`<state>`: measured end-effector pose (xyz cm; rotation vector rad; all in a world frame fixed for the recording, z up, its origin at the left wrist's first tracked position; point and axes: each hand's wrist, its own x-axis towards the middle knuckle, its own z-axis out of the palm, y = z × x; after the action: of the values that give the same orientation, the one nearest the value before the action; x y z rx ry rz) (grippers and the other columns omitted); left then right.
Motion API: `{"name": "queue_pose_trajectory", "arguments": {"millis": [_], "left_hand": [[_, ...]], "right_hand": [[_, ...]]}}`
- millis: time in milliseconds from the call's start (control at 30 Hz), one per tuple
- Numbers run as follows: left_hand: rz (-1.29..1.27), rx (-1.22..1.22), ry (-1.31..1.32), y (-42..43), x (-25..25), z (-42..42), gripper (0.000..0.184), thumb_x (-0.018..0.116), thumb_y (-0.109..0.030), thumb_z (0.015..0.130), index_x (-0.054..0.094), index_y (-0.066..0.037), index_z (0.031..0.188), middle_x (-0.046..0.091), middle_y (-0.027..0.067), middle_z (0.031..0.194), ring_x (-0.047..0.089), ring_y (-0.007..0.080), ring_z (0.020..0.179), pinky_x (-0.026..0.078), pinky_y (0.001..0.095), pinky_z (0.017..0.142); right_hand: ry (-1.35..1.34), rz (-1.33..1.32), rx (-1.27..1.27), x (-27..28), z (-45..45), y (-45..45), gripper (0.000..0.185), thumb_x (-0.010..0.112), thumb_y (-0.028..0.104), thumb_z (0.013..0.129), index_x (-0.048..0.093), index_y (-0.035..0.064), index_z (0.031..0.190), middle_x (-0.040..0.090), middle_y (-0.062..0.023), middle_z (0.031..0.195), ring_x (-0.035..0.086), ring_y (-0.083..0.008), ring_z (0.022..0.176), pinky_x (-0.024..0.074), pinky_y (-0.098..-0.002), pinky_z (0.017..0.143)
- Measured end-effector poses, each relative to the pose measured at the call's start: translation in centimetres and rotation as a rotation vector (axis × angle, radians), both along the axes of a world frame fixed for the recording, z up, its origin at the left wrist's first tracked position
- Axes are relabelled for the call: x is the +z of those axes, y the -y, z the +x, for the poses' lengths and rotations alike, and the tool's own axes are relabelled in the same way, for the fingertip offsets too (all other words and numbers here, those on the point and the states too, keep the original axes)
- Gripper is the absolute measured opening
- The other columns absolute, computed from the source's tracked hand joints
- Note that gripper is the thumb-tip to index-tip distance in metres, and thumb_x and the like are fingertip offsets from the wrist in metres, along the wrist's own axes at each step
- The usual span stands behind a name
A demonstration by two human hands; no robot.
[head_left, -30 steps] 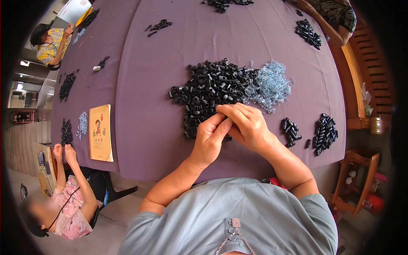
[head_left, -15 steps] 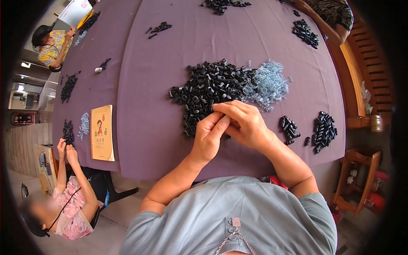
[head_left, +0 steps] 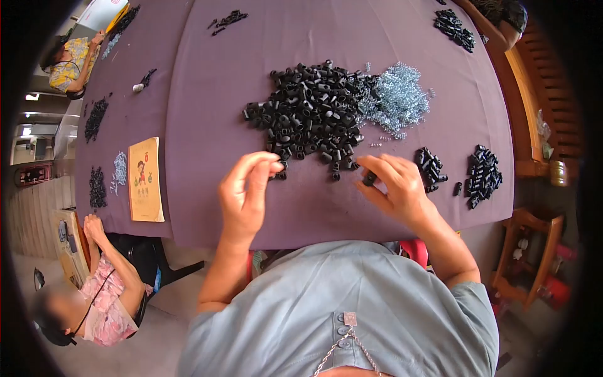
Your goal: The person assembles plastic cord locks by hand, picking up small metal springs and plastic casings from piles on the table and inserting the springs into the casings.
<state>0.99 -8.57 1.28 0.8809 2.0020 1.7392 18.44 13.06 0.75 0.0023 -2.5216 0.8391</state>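
Note:
A heap of small hollow black plastic caps point(head_left: 311, 110) lies in front of me, touching a pile of thin clear-blue springs point(head_left: 401, 97) on its right. My left hand point(head_left: 244, 191) is at the near left edge of the heap, thumb and forefinger pinched together; whatever is between them is too small to make out. To the right, my right hand point(head_left: 399, 185) is curled with a small black plastic piece point(head_left: 369, 178) held between thumb and fingers. A few loose caps lie between the two hands.
Finished-looking black pieces form two groups, a smaller one point(head_left: 431, 169) and a larger one point(head_left: 483, 176), at right. A yellow booklet point(head_left: 146, 182) lies left on the purple cloth point(head_left: 207, 125). Other people sit at the left and far right edges, with more small piles near them.
My hands were together over the near edge of the heap. They have separated, the left moving left and the right moving right with a black piece. The view has shifted slightly.

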Motion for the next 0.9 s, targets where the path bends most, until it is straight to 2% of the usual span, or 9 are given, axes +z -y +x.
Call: {"name": "queue_pose_trajectory", "arguments": {"millis": [33, 100, 200, 233, 300, 400, 500, 667, 900], "left_hand": [[-0.019, 0.040, -0.057, 1.2, -1.2, -0.5, 0.021, 0.058, -0.016, 0.103, 0.067, 0.003, 0.107, 0.070, 0.0072, 0.097, 0.064, 0.0106, 0.086, 0.051, 0.0256, 0.078], [-0.248, 0.109, -0.246, 3.0, -1.9, -0.7, 0.017, 0.066, -0.008, 0.095, 0.066, 0.001, 0.110, 0.069, 0.0065, 0.099, 0.063, 0.0117, 0.087, 0.050, 0.0273, 0.079], [-0.314, 0.091, -0.427, 3.4, -2.7, -0.2, 0.025, 0.075, -0.005, 0.083, 0.067, -0.003, 0.107, 0.067, 0.0094, 0.098, 0.063, 0.0220, 0.087, 0.052, 0.0335, 0.078], [-0.363, 0.060, -0.521, 3.4, -3.0, -0.2, 0.031, 0.078, -0.006, 0.078, 0.067, -0.004, 0.108, 0.066, 0.0098, 0.103, 0.062, 0.0257, 0.093, 0.052, 0.0363, 0.081], [-0.384, 0.041, -0.654, 3.0, -3.3, -0.1, 0.031, 0.076, 0.000, 0.078, 0.068, -0.003, 0.109, 0.065, 0.0090, 0.103, 0.062, 0.0240, 0.092, 0.052, 0.0345, 0.081], [-0.383, 0.015, -0.646, 2.2, -3.3, -0.1, 0.029, 0.077, -0.007, 0.079, 0.068, -0.005, 0.106, 0.065, 0.0088, 0.099, 0.062, 0.0280, 0.092, 0.052, 0.0381, 0.082], [-0.377, 0.010, -0.588, 1.9, -3.5, -0.3, 0.025, 0.075, -0.004, 0.080, 0.067, -0.006, 0.104, 0.064, 0.0074, 0.095, 0.062, 0.0256, 0.089, 0.052, 0.0379, 0.080], [-0.373, 0.023, -0.515, 1.9, -3.4, -0.6, 0.026, 0.073, 0.002, 0.081, 0.068, -0.003, 0.106, 0.064, 0.0071, 0.094, 0.062, 0.0184, 0.080, 0.052, 0.0309, 0.073], [-0.373, 0.020, -0.444, 1.9, -3.8, -1.1, 0.020, 0.071, 0.003, 0.084, 0.067, -0.001, 0.104, 0.062, 0.0062, 0.089, 0.059, 0.0138, 0.069, 0.051, 0.0274, 0.065]], "right_hand": [[0.061, -0.008, -0.045, -0.5, 1.0, 0.2, 0.036, 0.077, 0.005, 0.075, 0.062, -0.0009, 0.107, 0.060, -0.0117, 0.078, 0.061, -0.0301, 0.068, 0.0499, -0.0402, 0.060], [0.183, -0.022, -0.141, -1.6, 2.8, 0.6, 0.036, 0.076, 0.003, 0.075, 0.062, 0.0007, 0.108, 0.059, -0.0118, 0.080, 0.061, -0.0305, 0.069, 0.0502, -0.0402, 0.061], [0.219, -0.082, -0.290, -1.9, 3.7, 1.0, 0.044, 0.074, 0.002, 0.077, 0.062, 0.0028, 0.118, 0.061, -0.0128, 0.089, 0.063, -0.0311, 0.075, 0.0523, -0.0397, 0.065], [0.240, -0.090, -0.334, -1.5, 3.8, 1.0, 0.045, 0.074, 0.002, 0.077, 0.062, 0.0029, 0.121, 0.061, -0.0132, 0.092, 0.063, -0.0312, 0.076, 0.0528, -0.0394, 0.066], [0.237, -0.054, -0.344, -1.4, 4.1, 0.5, 0.041, 0.073, 0.002, 0.079, 0.064, 0.0028, 0.119, 0.061, -0.0136, 0.097, 0.065, -0.0313, 0.079, 0.0535, -0.0382, 0.068], [0.186, 0.024, -0.357, -1.8, 4.2, 0.0, 0.030, 0.071, 0.001, 0.081, 0.068, 0.0026, 0.111, 0.061, -0.0124, 0.097, 0.065, -0.0308, 0.079, 0.0535, -0.0381, 0.068], [0.210, 0.074, -0.432, -1.9, 4.8, -0.4, 0.029, 0.070, 0.001, 0.082, 0.068, 0.0034, 0.110, 0.061, -0.0114, 0.097, 0.065, -0.0307, 0.079, 0.0536, -0.0384, 0.069], [0.291, 0.058, -0.584, -1.4, 5.8, -1.3, 0.032, 0.072, 0.007, 0.082, 0.066, 0.0058, 0.114, 0.063, -0.0117, 0.102, 0.066, -0.0319, 0.083, 0.0546, -0.0401, 0.072], [0.197, 0.060, -0.411, -1.1, 3.0, -1.7, 0.024, 0.072, 0.006, 0.083, 0.066, 0.0050, 0.107, 0.063, -0.0106, 0.096, 0.066, -0.0319, 0.079, 0.0539, -0.0396, 0.068]]}}
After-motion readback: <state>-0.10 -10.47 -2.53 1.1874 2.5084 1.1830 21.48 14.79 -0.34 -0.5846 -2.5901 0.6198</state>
